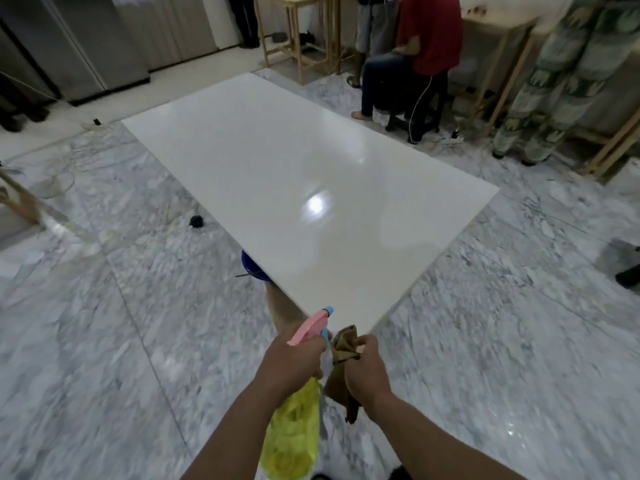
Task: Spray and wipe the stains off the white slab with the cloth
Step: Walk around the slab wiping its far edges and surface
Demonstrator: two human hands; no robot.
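- The left hand (294, 358) has its fingers (320, 344) wrapped around the neck of a spray bottle (294, 438) with a pink and blue head and yellow body.
- The right hand (369, 370) has its fingers closed on a bunched brown cloth (341, 351).
- Both are held just short of the near corner of the white slab (294, 188).
- The slab stands above a marble floor (121, 358); people (415, 46) sit and stand beyond its far end.
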